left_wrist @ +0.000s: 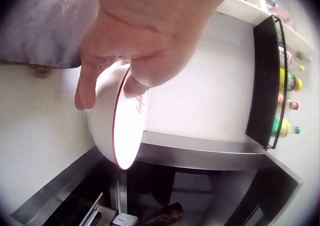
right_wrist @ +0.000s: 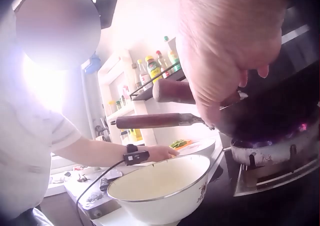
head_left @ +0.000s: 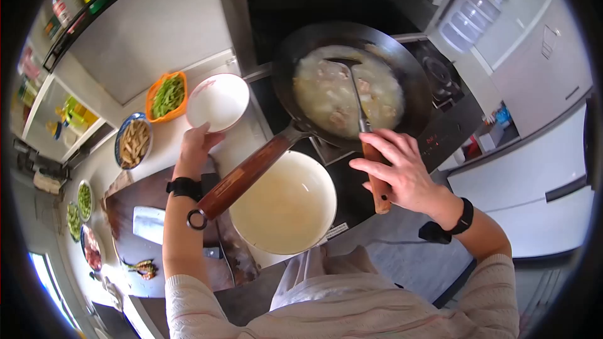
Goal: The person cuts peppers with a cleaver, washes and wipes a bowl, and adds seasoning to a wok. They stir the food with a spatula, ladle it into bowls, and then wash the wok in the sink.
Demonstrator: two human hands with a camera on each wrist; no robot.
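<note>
My left hand [head_left: 197,144] pinches the near edge of a white bowl with a red rim [head_left: 218,102], left of the stove. In the left wrist view the thumb lies inside the rim and the fingers [left_wrist: 88,86] press on the outer wall. My right hand [head_left: 405,172] grips the wooden handle of a spatula [head_left: 359,91]. The spatula's blade sits in pale, cloudy soup [head_left: 326,97] with chunks of meat. That soup is in a dark wok [head_left: 419,97] on the stove; its long wooden handle [head_left: 251,172] points toward my left forearm.
A cream enamel basin [head_left: 282,207] stands below the wok handle. To the left are an orange basket of green strips [head_left: 168,95], a plate of pale strips [head_left: 134,142] and a cutting board [head_left: 125,213] with a cleaver [head_left: 149,223]. Flame [right_wrist: 302,127] burns under the wok.
</note>
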